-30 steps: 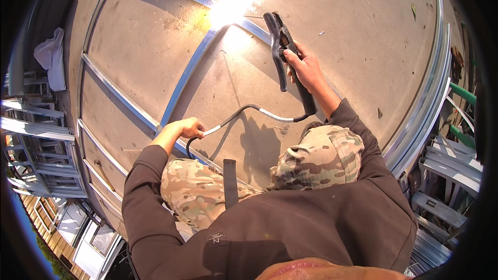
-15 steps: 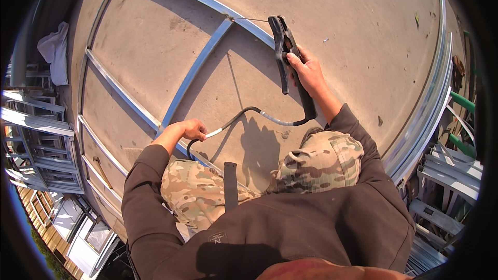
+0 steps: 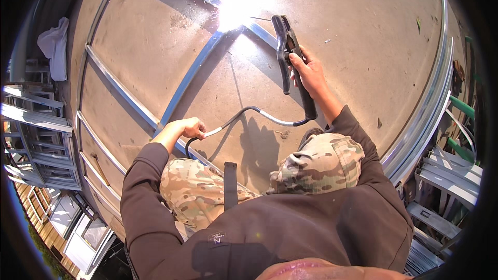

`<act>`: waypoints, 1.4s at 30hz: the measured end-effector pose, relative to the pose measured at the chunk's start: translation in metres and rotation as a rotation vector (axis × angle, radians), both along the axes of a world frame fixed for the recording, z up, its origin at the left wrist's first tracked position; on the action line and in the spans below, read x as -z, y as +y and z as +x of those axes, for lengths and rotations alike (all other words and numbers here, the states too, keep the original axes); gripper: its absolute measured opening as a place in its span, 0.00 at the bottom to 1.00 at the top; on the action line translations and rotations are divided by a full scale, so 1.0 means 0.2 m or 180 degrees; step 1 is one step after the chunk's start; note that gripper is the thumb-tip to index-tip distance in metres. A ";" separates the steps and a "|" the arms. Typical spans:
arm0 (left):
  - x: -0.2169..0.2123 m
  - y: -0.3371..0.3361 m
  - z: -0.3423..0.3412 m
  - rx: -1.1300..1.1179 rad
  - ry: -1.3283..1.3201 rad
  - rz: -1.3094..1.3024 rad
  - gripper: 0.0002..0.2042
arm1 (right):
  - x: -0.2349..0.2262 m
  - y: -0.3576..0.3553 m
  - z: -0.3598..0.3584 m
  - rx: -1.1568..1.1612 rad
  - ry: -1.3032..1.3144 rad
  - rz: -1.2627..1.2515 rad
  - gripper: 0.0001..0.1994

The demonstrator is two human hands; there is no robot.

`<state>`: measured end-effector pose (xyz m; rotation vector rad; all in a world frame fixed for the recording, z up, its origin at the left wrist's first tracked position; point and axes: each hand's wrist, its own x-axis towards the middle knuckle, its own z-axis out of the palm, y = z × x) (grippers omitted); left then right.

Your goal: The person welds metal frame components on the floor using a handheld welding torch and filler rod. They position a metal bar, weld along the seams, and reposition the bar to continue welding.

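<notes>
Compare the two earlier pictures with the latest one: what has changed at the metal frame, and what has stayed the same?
A bright welding flash is back at the frame joint; half a second ago it was out. The right hand still grips the electrode holder, the left hand still holds the cable.

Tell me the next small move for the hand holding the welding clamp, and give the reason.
Probably hold the right hand steady and keep the electrode holder pointed at the bright arc, which burns just where two bars of the metal frame meet. The left hand grips the cable, keeping its slack off the joint.
</notes>
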<state>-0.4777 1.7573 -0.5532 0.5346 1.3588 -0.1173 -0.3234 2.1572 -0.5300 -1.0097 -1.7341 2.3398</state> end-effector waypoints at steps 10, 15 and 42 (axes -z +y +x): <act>-0.48 -0.13 0.38 -0.1316 0.0364 -0.0156 0.12 | -0.14 0.06 -0.26 0.0361 0.0432 -0.0739 0.18; -0.85 -0.13 0.57 -0.1266 0.0097 -0.0266 0.13 | -0.25 -0.11 -0.39 -0.1120 0.0269 -0.0253 0.19; -1.04 -0.71 0.95 -0.1567 0.0504 0.1202 0.11 | -0.25 -1.15 -0.42 -0.3397 0.0179 0.0557 0.27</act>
